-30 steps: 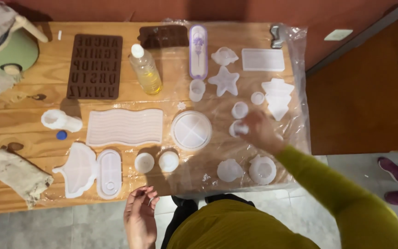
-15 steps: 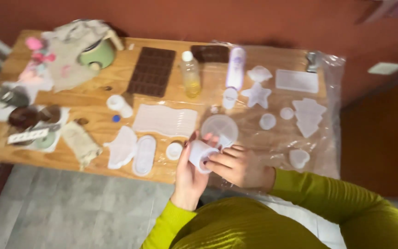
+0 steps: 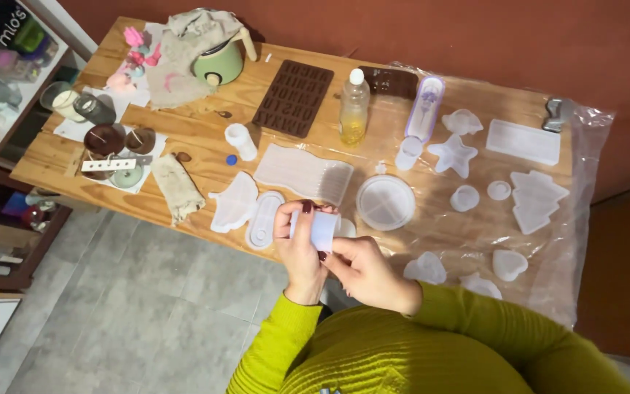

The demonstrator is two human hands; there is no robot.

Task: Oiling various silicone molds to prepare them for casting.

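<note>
A small translucent white cup-shaped silicone mould [image 3: 319, 229] is held on its side above the table's near edge. My left hand [image 3: 299, 248] wraps around its left end. My right hand [image 3: 364, 271] pinches its right, lower edge with the fingertips. Both sleeves are yellow-green. Right behind the hands lie a round divided white mould [image 3: 386, 202], a wavy rectangular white mould [image 3: 303, 173] and an oval white mould [image 3: 264, 219].
On the wooden table [image 3: 184, 131] stand a brown letter mould [image 3: 292, 98], a bottle of yellow liquid [image 3: 354, 108], a green pot [image 3: 218, 61] and candle jars [image 3: 74, 106]. Star [image 3: 452, 154], tree [image 3: 536, 199] and heart [image 3: 507, 263] moulds lie on clear plastic sheeting [image 3: 585, 219]. Grey tiled floor [image 3: 133, 314] lies below.
My right hand left the moulds at the right and came to the near edge. Both hands now grip the small cup mould, which has been turned onto its side.
</note>
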